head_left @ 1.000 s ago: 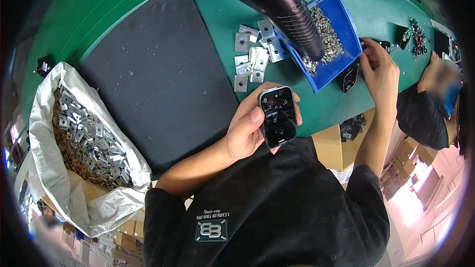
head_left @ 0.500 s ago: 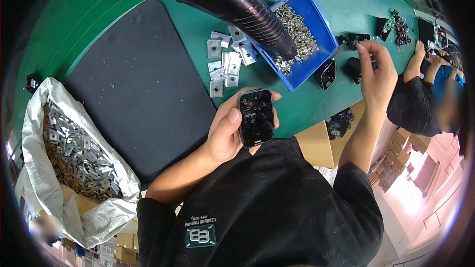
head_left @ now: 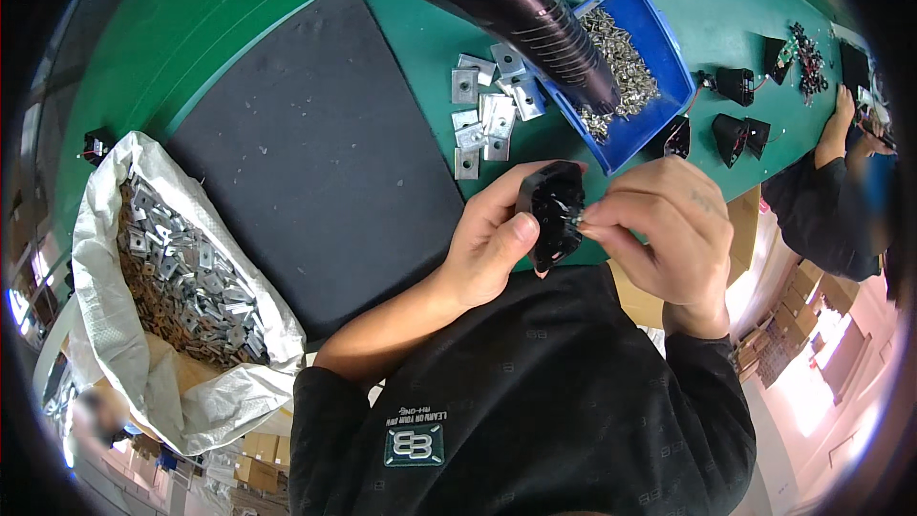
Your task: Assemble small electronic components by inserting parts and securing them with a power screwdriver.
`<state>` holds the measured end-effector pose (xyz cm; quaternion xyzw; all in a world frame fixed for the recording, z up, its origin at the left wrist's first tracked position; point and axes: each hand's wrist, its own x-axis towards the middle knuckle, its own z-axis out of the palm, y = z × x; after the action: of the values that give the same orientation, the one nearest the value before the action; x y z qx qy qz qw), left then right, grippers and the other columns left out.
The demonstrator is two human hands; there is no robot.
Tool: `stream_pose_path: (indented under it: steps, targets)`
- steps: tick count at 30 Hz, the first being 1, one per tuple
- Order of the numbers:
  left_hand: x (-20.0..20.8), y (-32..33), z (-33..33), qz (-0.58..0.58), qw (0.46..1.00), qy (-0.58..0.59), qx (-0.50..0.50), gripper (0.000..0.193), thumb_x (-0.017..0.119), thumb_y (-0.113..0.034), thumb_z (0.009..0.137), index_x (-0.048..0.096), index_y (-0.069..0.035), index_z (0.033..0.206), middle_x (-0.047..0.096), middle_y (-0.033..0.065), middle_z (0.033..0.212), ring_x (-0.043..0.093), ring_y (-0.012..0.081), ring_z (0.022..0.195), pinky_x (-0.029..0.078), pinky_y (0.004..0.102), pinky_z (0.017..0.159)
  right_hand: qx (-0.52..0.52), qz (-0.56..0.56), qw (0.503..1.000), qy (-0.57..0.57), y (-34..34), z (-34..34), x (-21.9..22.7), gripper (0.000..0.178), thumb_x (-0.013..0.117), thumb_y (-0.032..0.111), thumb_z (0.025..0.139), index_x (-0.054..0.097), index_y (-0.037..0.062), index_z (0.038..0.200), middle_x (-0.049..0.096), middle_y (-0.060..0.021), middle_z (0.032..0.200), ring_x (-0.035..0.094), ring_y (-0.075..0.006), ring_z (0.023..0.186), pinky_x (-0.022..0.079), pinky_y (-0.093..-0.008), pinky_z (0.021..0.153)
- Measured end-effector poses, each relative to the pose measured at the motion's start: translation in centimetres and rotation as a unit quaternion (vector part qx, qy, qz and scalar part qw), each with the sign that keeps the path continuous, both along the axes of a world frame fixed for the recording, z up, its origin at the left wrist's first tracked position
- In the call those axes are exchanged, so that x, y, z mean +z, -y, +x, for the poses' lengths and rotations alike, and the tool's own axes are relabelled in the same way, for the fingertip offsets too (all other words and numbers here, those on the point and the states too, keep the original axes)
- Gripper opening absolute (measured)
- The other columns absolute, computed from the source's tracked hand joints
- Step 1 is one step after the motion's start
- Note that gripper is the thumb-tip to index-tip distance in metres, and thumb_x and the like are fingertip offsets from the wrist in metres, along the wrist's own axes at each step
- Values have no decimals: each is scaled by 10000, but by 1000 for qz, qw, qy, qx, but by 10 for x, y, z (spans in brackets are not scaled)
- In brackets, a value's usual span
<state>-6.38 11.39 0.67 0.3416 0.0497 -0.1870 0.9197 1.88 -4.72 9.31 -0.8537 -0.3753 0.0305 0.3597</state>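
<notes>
My left hand point(head_left: 492, 239) is closed round a black plastic housing point(head_left: 552, 215), an open shell tilted on its side, its hollow facing right. At the housing's right edge, my right hand point(head_left: 669, 229) pinches something tiny between thumb and forefinger. A small pale, greenish speck shows at those fingertips, too small to name. Beyond the hands stands a blue bin point(head_left: 673, 86) full of small silver screws point(head_left: 626, 62). Left of the bin lie several square metal plates point(head_left: 497, 115), each with a hole.
A dark tool body point(head_left: 506, 10) reaches over the bin. At left lie a black mat point(head_left: 315, 162) and a white sack point(head_left: 95, 258) of metal pieces. More black housings point(head_left: 734, 86) with wires sit at right. A cardboard box point(head_left: 745, 220) is below the table edge; a co-worker's arm point(head_left: 833, 134) is further right.
My right hand has come from the far right parts down to the housing, now pinching at its edge. My left hand has turned the housing sideways. The whole view has shifted slightly.
</notes>
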Motion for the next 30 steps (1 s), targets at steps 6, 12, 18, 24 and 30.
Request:
stream_pose_path:
  steps: [6,12,18,24,30]
  targets:
    - [3,-5,1,5,999,-35,-35,776,587,-538,871,399,70,1315,550,143,1196,600,133,921,510,223,672,-3,-37,998,59,-7,-3,-6,239,781,50,596,635,52,785,605,-52,768,602,-213,652,446,-312,550]
    - [2,-5,0,50,998,-18,-32,736,574,-509,892,409,68,1317,497,166,1308,503,194,1180,390,336,1009,7,-44,996,79,-8,-3,-8,244,772,40,595,632,41,795,602,-58,775,591,-219,646,450,-316,550]
    - [-3,-1,0,-3,1000,-9,-8,554,588,-273,906,417,16,1346,576,19,966,519,46,701,439,192,573,4,-31,997,75,-8,-6,-16,269,751,57,619,640,46,864,616,-59,838,596,-190,681,459,-297,584]
    - [-2,0,-1,7,1000,-25,-17,549,600,-263,899,429,11,1343,581,16,966,522,47,710,457,189,568,1,-60,995,79,-10,-9,-16,268,743,67,614,637,53,860,572,-43,809,554,-186,657,423,-301,578]
    - [-11,-3,-7,-46,996,-59,-47,591,650,-307,881,435,9,1332,584,16,963,526,50,711,472,196,540,18,-57,998,24,-8,-9,-16,262,749,64,625,654,82,868,525,-26,766,521,-185,620,387,-302,564]
